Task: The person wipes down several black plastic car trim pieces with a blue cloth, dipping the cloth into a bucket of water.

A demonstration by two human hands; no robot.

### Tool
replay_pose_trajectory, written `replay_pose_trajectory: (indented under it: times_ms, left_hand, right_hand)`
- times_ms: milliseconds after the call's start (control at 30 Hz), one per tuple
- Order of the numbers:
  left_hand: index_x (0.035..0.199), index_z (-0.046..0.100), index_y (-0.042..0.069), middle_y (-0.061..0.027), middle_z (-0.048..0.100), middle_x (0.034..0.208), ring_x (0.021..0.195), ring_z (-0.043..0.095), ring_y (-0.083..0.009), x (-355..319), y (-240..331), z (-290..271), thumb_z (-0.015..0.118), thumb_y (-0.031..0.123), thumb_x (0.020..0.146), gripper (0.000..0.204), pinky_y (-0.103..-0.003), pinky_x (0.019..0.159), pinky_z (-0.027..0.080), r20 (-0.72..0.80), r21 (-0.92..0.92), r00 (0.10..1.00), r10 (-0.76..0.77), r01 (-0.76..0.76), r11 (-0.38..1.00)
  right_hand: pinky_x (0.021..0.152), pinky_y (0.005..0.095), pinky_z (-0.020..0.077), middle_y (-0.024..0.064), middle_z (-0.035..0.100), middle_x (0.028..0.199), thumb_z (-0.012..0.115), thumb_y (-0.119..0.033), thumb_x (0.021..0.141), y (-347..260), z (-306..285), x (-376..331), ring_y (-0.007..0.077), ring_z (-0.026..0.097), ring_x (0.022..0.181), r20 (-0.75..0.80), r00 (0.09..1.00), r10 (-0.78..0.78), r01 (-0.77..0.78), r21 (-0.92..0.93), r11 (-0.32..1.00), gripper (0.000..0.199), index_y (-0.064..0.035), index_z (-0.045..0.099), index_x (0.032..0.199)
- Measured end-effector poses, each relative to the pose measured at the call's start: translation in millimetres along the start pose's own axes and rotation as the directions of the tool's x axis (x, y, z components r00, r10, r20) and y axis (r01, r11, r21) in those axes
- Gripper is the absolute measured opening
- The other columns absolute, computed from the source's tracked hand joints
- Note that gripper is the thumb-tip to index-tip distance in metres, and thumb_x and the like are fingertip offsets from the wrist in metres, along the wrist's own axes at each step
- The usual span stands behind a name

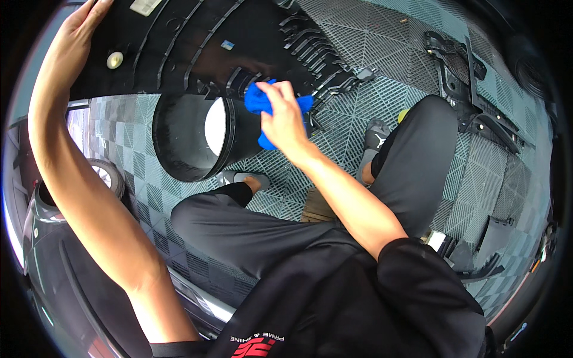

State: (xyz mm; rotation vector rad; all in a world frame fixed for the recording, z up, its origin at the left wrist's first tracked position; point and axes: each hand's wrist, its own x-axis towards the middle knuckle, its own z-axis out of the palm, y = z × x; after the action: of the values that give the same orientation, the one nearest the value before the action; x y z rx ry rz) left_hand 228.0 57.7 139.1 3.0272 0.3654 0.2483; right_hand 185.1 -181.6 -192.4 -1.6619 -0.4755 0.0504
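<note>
A large black plastic car panel [191, 51] with ribs and slotted tabs along one edge spans the upper left. My left hand [87, 17] grips its far left edge; some fingertips run out of the picture. In the middle, my right hand [283, 113] is closed on a bunched blue cloth [258, 101], held against or just over the panel's near edge. Contact there is hard to make out. Under that edge stands a black bucket [170, 143] with something white [215, 127] at its mouth.
A dark car body [65, 268] and a wheel [106, 174] are at the left. Black plastic parts [459, 89] lie on the grey tiled floor [358, 107] at the far right, more pieces [477, 256] nearer. Between my legs sits a brown wooden piece [317, 206].
</note>
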Motion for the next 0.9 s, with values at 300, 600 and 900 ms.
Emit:
replay_pose_trajectory:
  times_ms: [300,600,900]
  left_hand:
    - [0.134,0.059,0.002,-0.0033,0.069,0.114,0.102,0.063,-0.0082,-4.9,12.0,0.6,0.048,0.044,0.104,0.052,-0.021,0.092,0.047,0.049,-0.077,0.996,-0.076,0.08,0.994]
    - [0.136,0.058,0.006,-0.0027,0.069,0.118,0.107,0.062,-0.0085,-26.1,42.5,3.1,0.05,0.045,0.103,0.052,-0.023,0.096,0.044,0.033,-0.241,0.999,-0.031,0.038,0.97]
    - [0.132,0.06,0.002,-0.0027,0.07,0.109,0.094,0.065,-0.0067,-18.7,31.8,3.7,0.049,0.045,0.103,0.052,-0.022,0.086,0.051,0.105,-0.24,0.991,-0.079,0.102,0.965]
  right_hand:
    - [0.094,0.0403,0.0499,0.0157,0.062,0.11,0.064,0.008,0.071,17.2,-31.4,15.3,0.0338,0.063,0.104,-0.314,0.942,0.116,-0.089,0.097,0.991,0.039,-0.0028,0.062,0.108]
    - [0.092,0.0434,0.0471,0.0144,0.052,0.111,0.063,0.006,0.066,8.3,-18.1,56.9,0.0351,0.053,0.103,-0.376,0.876,-0.303,0.22,-0.248,0.943,0.057,-0.0134,0.067,0.12]
    - [0.089,0.0345,0.0488,0.0155,0.056,0.11,0.057,0.008,0.071,-14.8,-25.2,77.3,0.0295,0.061,0.1,-0.435,0.9,-0.016,0.033,0.03,0.999,0.057,-0.0034,0.063,0.127]
